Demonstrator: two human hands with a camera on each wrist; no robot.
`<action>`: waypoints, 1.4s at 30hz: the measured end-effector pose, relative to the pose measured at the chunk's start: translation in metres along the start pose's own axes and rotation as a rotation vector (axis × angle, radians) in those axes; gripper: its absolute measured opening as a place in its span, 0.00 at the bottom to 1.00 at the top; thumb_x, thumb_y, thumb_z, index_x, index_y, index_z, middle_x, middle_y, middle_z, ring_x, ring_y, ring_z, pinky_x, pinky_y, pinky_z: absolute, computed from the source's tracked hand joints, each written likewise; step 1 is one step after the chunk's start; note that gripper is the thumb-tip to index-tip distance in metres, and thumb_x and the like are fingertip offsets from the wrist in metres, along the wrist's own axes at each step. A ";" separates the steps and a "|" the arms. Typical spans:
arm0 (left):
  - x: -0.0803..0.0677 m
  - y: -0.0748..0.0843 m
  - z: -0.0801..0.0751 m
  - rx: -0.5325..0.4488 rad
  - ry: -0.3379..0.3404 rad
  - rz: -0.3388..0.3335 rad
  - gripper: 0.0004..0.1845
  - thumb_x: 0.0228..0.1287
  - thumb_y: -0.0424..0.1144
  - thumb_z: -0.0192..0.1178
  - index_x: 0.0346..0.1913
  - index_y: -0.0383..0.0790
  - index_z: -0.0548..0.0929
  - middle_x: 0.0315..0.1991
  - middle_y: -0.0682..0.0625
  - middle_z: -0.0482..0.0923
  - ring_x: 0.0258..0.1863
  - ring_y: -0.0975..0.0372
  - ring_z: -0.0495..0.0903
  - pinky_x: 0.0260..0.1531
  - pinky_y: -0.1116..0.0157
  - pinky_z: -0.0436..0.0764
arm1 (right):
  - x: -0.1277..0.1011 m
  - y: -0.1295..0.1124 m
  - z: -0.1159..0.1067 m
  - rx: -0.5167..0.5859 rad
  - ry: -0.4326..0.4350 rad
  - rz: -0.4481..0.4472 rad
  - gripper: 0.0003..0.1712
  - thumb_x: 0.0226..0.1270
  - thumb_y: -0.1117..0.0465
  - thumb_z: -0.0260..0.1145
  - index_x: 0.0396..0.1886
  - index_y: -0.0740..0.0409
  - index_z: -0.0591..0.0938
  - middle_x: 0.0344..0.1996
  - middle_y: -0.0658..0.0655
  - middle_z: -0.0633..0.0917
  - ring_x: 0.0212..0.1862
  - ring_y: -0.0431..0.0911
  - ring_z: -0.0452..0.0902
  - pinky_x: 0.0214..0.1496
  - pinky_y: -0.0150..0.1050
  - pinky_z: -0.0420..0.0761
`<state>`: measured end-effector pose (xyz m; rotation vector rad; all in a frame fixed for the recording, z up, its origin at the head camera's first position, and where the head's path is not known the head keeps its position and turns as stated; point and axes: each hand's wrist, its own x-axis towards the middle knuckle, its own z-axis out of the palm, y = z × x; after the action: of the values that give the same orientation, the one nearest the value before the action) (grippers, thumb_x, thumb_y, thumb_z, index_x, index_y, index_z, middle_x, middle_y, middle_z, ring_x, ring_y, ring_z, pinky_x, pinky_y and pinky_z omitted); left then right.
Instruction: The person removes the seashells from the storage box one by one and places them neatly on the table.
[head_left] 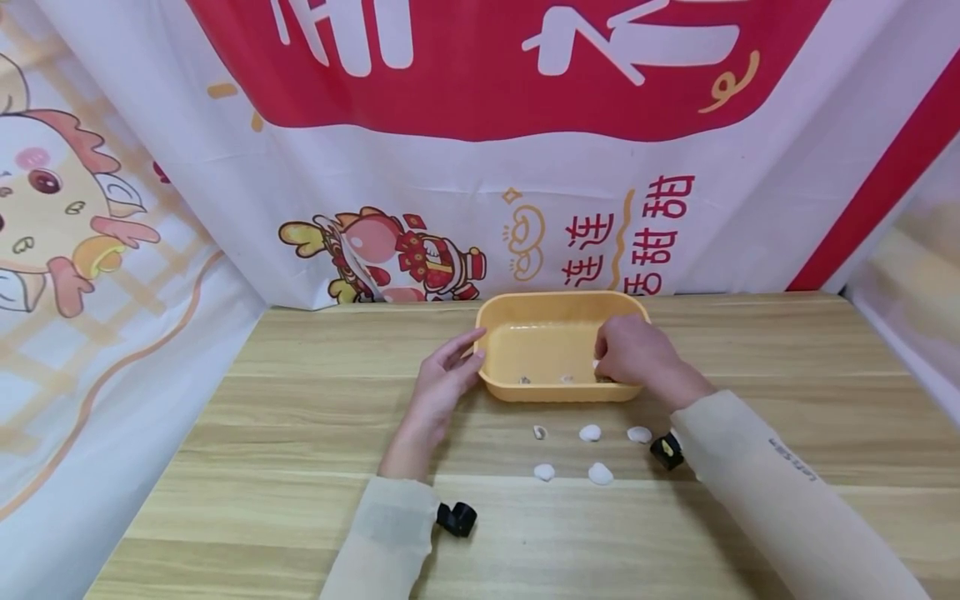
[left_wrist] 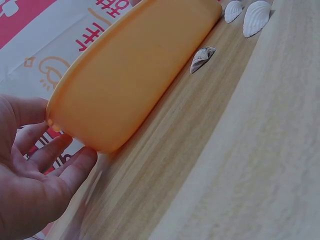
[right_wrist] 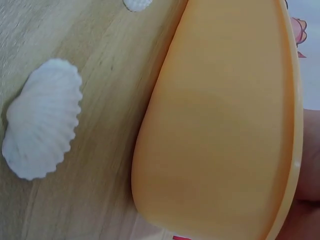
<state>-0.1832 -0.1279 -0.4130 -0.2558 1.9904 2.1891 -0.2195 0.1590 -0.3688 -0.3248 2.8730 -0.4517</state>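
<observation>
Head view, read from left to right, with the yellow plastic tray [head_left: 558, 312] as landmark. We see the left hand [head_left: 444, 382] at the tray's left end, its fingers [left_wrist: 75, 167] nearly straight and loosely spread; the fingertips touch the tray's outer wall at the near left corner, and nothing is held between them. In the left wrist view the palm faces the tray, with the thumb lying against the rim. The tray rests on the wooden table [head_left: 285, 433], near the printed backdrop [head_left: 480, 167]. Inside the tray, along its near wall, we see a few small shells [head_left: 566, 378]. The right hand [head_left: 633, 354] reaches over the tray's right near corner with its fingers curled downward into the tray. What they pinch is hidden by the knuckles; we cannot tell. On the table just in front of the tray lie five white seashells [head_left: 590, 432], apart from one another and from the tray.
</observation>
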 end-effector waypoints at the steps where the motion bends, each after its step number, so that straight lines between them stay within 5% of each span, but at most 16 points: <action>1: 0.000 0.000 0.000 0.000 0.001 0.000 0.21 0.78 0.36 0.65 0.68 0.56 0.84 0.81 0.52 0.68 0.77 0.54 0.74 0.75 0.58 0.80 | 0.000 0.000 0.000 0.006 -0.003 0.002 0.04 0.57 0.62 0.77 0.26 0.54 0.88 0.30 0.53 0.87 0.37 0.49 0.80 0.37 0.43 0.82; 9: 0.001 -0.001 0.001 -0.002 0.001 0.003 0.21 0.78 0.36 0.64 0.69 0.55 0.84 0.81 0.51 0.68 0.76 0.55 0.74 0.75 0.57 0.80 | -0.001 0.002 0.003 0.174 0.020 -0.005 0.07 0.64 0.60 0.77 0.28 0.54 0.88 0.27 0.54 0.86 0.35 0.48 0.79 0.38 0.38 0.79; 19: 0.001 -0.001 0.001 0.000 0.008 -0.008 0.20 0.78 0.37 0.65 0.67 0.57 0.85 0.81 0.52 0.69 0.76 0.55 0.74 0.75 0.58 0.80 | -0.006 0.009 -0.004 0.456 0.016 -0.009 0.09 0.67 0.56 0.78 0.41 0.56 0.91 0.39 0.56 0.90 0.40 0.48 0.81 0.40 0.36 0.84; 28: 0.000 -0.001 0.000 0.000 0.003 -0.001 0.20 0.78 0.37 0.64 0.68 0.56 0.85 0.81 0.52 0.69 0.76 0.55 0.74 0.75 0.58 0.79 | -0.019 0.012 -0.012 0.724 0.021 0.006 0.18 0.70 0.52 0.78 0.52 0.58 0.89 0.45 0.56 0.90 0.47 0.53 0.88 0.54 0.45 0.92; 42: 0.001 -0.001 0.001 0.003 0.002 0.004 0.21 0.78 0.36 0.64 0.69 0.55 0.84 0.81 0.51 0.69 0.77 0.54 0.73 0.75 0.57 0.80 | -0.032 0.015 -0.016 0.880 0.047 0.028 0.23 0.69 0.51 0.79 0.56 0.60 0.87 0.44 0.50 0.92 0.48 0.52 0.88 0.58 0.45 0.91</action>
<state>-0.1837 -0.1271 -0.4135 -0.2540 1.9975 2.1886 -0.1954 0.1852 -0.3535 -0.1096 2.3948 -1.6191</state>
